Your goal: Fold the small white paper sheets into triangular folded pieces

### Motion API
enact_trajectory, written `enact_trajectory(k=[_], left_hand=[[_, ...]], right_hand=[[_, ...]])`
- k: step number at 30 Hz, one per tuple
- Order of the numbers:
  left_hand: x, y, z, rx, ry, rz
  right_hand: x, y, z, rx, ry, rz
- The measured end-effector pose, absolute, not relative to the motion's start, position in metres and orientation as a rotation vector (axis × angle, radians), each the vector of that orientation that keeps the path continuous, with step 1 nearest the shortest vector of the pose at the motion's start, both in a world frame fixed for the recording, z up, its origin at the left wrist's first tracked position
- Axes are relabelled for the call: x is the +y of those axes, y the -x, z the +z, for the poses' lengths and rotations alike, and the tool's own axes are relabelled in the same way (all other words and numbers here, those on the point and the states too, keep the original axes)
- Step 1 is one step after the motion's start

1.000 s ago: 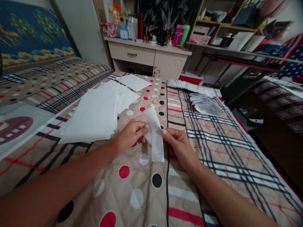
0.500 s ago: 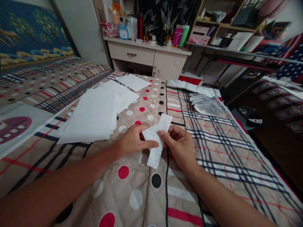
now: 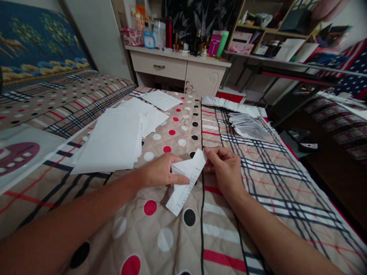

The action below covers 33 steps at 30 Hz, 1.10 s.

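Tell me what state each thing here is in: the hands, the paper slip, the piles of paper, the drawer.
Left hand: closed on the slip, thumb on top.
Right hand: pinching the slip's upper end.
Paper slip: held above the quilt, tilted, lower end hanging free.
White sheets: lying flat in a loose stack.
Pile of slips: lying fanned on the quilt.
Drawer: shut.
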<state>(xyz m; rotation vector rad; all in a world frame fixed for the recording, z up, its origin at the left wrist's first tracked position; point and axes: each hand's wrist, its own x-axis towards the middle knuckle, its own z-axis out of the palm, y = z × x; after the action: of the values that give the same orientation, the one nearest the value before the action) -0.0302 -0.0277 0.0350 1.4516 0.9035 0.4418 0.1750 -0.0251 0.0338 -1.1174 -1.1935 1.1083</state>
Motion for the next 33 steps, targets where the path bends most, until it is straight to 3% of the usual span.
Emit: enact_trajectory(k=[3,10,24,33], left_hand=[[-0.028,0.028,0.031,0.944,-1.400,0.507],[-0.026,0.024,0.022,0.994,-1.242,0.708],[-0.026,0.021,0.018,0.992,-1.230,0.707],[-0.025,0.020,0.015,1.036,-1.146,0.882]], right_hand=[[-0.019,-0.179,0.031,-1.036,1.057,1.129],[-0.035,-0.165,0.028,-1.182,0.948,1.568],[-0.039,-0.162,0.028,-1.185,0.986,1.616],[-0.042,-0.161,0.030,-1.307,0.974,1.536]])
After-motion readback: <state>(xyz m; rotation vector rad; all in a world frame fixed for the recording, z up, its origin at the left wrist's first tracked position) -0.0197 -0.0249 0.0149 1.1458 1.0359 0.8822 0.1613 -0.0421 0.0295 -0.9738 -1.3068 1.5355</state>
